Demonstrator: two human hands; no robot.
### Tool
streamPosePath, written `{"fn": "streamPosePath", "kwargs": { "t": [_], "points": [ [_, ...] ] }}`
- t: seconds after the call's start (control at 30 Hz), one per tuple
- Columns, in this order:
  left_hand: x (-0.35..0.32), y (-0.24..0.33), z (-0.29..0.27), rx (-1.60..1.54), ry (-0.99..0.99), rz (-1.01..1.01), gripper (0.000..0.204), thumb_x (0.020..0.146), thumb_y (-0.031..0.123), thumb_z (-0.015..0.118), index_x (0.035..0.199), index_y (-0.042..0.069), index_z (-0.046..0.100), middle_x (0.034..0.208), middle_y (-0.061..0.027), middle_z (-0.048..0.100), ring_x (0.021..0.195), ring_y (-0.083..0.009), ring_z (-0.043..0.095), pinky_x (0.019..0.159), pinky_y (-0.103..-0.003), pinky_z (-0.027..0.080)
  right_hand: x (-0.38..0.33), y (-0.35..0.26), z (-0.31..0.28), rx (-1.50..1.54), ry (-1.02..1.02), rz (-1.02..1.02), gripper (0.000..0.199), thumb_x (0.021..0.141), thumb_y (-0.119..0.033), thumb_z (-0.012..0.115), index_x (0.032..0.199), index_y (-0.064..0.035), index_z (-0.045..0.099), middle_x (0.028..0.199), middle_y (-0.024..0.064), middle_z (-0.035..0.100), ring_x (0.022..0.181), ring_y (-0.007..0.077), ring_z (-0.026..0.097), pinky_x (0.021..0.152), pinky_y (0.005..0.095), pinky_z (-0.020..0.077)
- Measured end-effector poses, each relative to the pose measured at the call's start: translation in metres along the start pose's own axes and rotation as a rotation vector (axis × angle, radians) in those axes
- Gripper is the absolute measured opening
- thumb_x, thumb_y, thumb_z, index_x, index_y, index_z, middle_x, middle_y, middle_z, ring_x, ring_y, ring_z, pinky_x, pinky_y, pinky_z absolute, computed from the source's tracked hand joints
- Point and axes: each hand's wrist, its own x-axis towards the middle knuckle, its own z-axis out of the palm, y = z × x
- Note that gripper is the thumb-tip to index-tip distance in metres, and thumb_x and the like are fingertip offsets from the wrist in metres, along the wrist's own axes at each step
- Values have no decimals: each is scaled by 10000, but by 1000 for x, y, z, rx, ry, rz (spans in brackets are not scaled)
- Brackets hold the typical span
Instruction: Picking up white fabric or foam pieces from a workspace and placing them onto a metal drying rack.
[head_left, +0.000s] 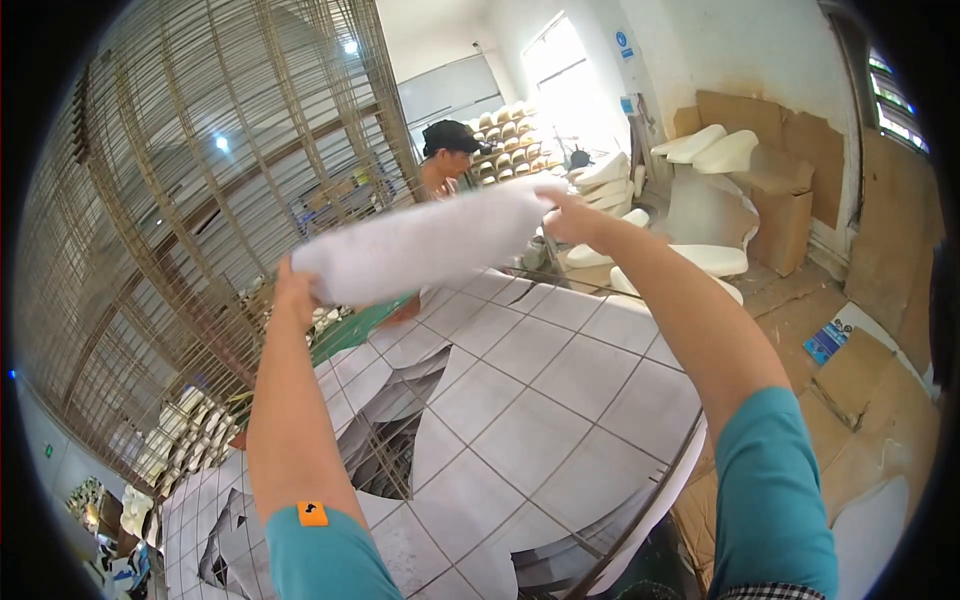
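Both my arms reach forward, holding a long white sheet-like piece (420, 245) with rounded ends, blurred by motion. My left hand (295, 288) grips its left end, and my right hand (572, 218) is closed on the right end. The piece hangs in the air above a wire grid rack (530, 390). Similar white pieces (600, 385) lie beneath the grid wires, with dark gaps between some of them. Beyond my left hand, a stack of wire grid racks (230, 130) stands tilted upright.
A person in a black cap (450, 140) is behind the held piece. Cream-coloured padded shapes (705, 260) lie to the right, with more on shelves (515, 140) at the back. Cardboard boxes (785, 220) stand against the right wall, and flattened cardboard (855, 380) covers the floor there.
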Motion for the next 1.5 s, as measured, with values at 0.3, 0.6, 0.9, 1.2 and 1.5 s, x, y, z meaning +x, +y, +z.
{"fn": "streamPosePath", "kwargs": {
  "t": [0.3, 0.6, 0.9, 1.2, 1.5],
  "points": [
    [2, 33, -5, 176, -149, 75, 173, 775, 147, 569, 935, 94, 531, 779, -51, 531, 575, -194, 530, 431, -294, 429, -211, -38, -144, 204, 117, 30, 305, 833, -121, 563, 1133, -74, 533, 887, 56, 620, 837, 114, 571, 729, 263, 469],
    [-288, 152, 296, 53, -1026, 875, 456, 836, 233, 521, 1265, 109, 430, 1177, -55, 513, 999, -137, 537, 864, -273, 436, -759, 72, -161, -585, 170, 963, 155, 695, -162, 579, 796, -49, 611, 736, 161, 619, 676, 328, 584, 622, 385, 482],
    [-761, -141, 380, 43, -1718, -241, 306, 822, 139, 582, 1106, 42, 521, 938, -55, 596, 761, -133, 592, 640, -252, 467, -955, 42, -86, -932, 178, 1072, 116, 651, -106, 584, 739, -43, 543, 835, 105, 531, 843, 280, 531, 632, 386, 485],
    [-885, -236, 286, -104, -1400, -1493, 370, 786, 108, 589, 1122, 5, 473, 983, -141, 584, 841, -257, 600, 700, -364, 515, -901, 34, -76, -472, 315, 856, 60, 656, -142, 605, 659, -83, 591, 705, 100, 547, 727, 291, 559, 621, 384, 464],
    [-826, -242, 277, -1, -1266, -1020, 455, 698, -77, 509, 1147, -44, 444, 1051, -165, 563, 920, -288, 580, 795, -412, 490, -989, 89, -209, -820, 958, 1501, 493, 739, -181, 607, 1155, 35, 454, 1146, 227, 486, 1107, 357, 443, 925, 424, 380]
  ]
}}
